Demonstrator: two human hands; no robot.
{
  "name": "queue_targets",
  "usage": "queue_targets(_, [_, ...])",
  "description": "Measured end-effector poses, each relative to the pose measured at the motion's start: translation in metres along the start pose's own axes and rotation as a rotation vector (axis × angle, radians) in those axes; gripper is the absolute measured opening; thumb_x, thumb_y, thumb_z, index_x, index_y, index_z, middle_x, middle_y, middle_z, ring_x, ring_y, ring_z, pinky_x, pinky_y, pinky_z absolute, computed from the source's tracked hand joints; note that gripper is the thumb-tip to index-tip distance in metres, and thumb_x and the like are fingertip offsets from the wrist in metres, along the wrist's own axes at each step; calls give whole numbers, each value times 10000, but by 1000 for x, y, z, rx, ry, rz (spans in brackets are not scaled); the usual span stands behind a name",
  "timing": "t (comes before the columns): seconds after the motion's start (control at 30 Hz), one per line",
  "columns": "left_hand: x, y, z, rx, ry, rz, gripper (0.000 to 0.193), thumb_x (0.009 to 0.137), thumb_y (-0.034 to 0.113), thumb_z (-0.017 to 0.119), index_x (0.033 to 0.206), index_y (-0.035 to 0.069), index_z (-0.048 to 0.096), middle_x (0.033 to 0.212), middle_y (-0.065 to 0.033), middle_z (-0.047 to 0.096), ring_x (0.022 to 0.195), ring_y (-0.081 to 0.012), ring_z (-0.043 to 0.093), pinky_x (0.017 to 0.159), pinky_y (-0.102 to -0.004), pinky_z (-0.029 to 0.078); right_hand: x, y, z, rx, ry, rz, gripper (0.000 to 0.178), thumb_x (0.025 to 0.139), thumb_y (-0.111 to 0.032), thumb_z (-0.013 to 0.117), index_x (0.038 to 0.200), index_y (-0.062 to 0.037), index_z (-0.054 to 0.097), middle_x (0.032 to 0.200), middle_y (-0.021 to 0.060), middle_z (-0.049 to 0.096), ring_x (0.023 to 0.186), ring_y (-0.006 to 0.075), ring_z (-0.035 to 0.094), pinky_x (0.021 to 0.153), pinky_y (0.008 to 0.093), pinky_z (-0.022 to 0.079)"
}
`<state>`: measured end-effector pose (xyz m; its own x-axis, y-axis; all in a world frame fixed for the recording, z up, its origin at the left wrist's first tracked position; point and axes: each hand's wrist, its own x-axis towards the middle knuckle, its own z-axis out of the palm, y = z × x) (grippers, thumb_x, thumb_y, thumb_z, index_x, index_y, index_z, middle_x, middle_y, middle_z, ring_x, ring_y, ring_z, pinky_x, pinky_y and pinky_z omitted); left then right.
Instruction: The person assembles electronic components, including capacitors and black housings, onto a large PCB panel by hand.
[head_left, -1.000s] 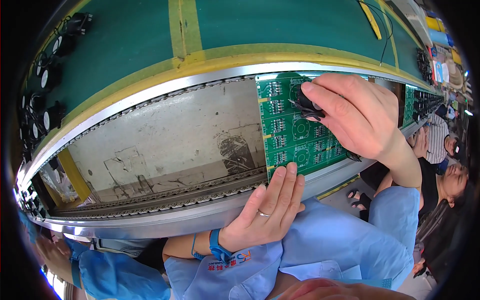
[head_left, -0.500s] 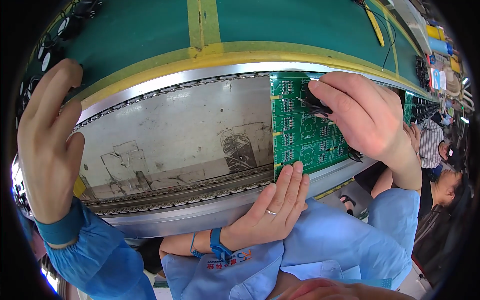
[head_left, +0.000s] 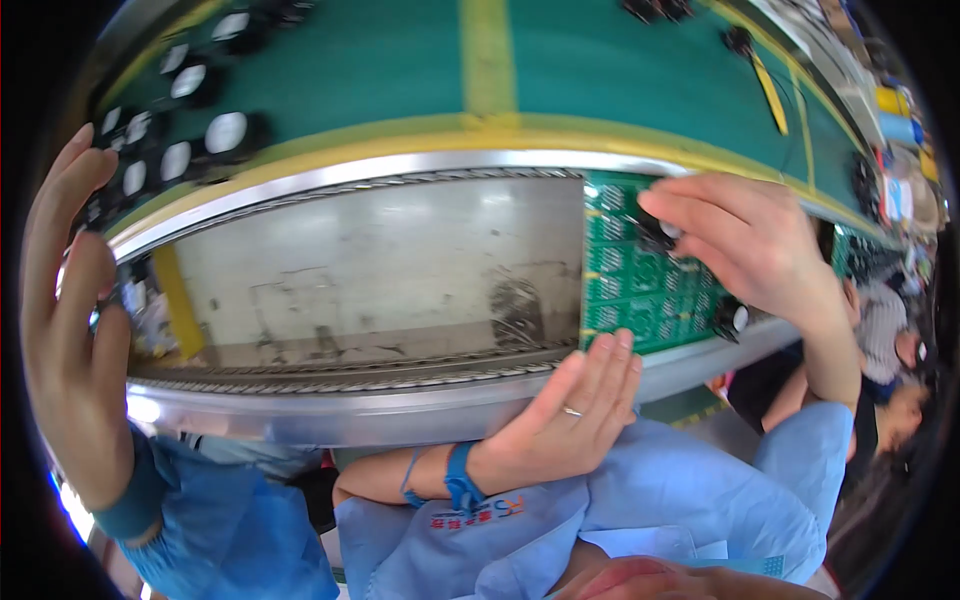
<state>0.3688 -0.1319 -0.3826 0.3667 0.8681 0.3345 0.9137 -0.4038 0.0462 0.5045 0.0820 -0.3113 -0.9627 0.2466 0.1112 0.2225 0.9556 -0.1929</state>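
Hands apart: right hand (head_left: 750, 240) pinches a black component (head_left: 655, 232) over the green circuit board (head_left: 612, 262), left hand (head_left: 558, 422) lies flat, fingertips at its near edge.

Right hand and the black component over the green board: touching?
Touching. The head view shows the right hand pinching the black component between its fingers and thumb, above the green board.

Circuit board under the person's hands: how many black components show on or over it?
2. One black component is in the right hand, over the circuit board; a white-topped one is by the board's lower edge. The hand may hide more.
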Motion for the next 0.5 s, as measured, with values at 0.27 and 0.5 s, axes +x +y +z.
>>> queue_targets(0.27, [-8,3,-4,-237,37,-97,501,901,419,538,1196,19,605,1293,-161,576,1239,-265,522,1085,-437,360,134,8,25,195,169,-59,350,807,-136,671,1148,-71,628,969,126,675,809,284,649,721,396,507])
queue_targets(0.5, [-10,11,-2,-296,105,-73,603,791,397,607,1186,-57,564,1272,-234,545,1242,-318,499,1128,-501,274,250,-10,64,-11,138,259,499,786,-468,665,1080,-65,663,1081,135,631,1025,332,614,818,449,498])
